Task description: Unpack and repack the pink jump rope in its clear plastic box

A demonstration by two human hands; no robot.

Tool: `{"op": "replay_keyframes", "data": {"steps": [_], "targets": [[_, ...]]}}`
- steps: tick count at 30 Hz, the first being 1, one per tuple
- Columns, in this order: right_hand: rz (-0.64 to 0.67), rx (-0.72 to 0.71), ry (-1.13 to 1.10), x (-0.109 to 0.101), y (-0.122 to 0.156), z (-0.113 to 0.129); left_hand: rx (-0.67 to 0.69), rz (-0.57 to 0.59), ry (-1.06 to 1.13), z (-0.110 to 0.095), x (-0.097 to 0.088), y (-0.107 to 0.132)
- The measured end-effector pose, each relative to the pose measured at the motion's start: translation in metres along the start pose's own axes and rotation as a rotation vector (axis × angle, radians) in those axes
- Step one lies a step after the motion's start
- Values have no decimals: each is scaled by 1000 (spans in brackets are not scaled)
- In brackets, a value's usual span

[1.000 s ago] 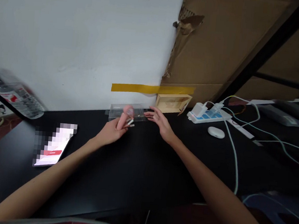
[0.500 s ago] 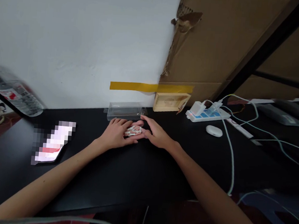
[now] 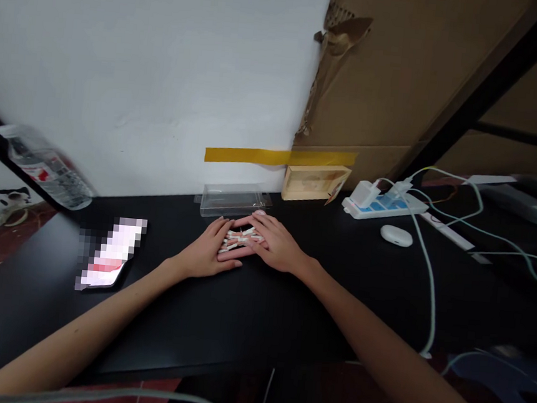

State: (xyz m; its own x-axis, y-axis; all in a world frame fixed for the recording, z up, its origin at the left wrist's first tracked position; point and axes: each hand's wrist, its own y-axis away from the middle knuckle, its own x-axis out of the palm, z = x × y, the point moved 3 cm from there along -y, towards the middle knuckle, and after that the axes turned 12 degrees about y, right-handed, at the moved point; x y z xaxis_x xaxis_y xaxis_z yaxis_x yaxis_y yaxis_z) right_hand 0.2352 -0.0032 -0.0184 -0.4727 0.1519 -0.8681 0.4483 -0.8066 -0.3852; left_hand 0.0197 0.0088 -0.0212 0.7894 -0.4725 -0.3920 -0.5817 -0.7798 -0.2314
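Free room and obstacles on the table [image 3: 240,312]. The near half is bare apart from the two forearms. A clear box [image 3: 233,198] at the far edge, against the wall [image 3: 142,77], closes the way just beyond the left hand [image 3: 208,249] and right hand [image 3: 278,247]. To its right stand a wooden box [image 3: 315,182] and a power strip [image 3: 383,204]. White cables [image 3: 424,271] run across the right side to the near edge, with a white case [image 3: 396,236] beside them. A phone [image 3: 111,253] lies toward the left edge.
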Motion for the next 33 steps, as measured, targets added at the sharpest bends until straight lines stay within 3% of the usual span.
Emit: {"op": "replay_keyframes", "data": {"steps": [3, 9, 13, 16, 20, 27, 29, 33], "targets": [[-12, 51, 87, -8, 1, -2, 27, 39, 81, -1, 2, -9], [116, -30, 54, -17, 3, -5, 144, 106, -100, -10, 0, -18], [180, -101, 31, -20, 3, -4, 212, -2, -244, -13, -23, -23], [197, -78, 91, -23, 4, -4, 155, -37, -424, -2, -39, -27], [207, -47, 290, -24, 6, 3, 117, -19, -640, 7, -44, -31], [219, -113, 454, -12, -1, 19, 177, -237, -807, -3, -55, -35], [248, -136, 441, -11, -3, 16, 163, -195, -805, 6, -60, -36], [260, -151, 385, -16, -3, 5, 21, 6, -797, 28, -66, -36]]}}
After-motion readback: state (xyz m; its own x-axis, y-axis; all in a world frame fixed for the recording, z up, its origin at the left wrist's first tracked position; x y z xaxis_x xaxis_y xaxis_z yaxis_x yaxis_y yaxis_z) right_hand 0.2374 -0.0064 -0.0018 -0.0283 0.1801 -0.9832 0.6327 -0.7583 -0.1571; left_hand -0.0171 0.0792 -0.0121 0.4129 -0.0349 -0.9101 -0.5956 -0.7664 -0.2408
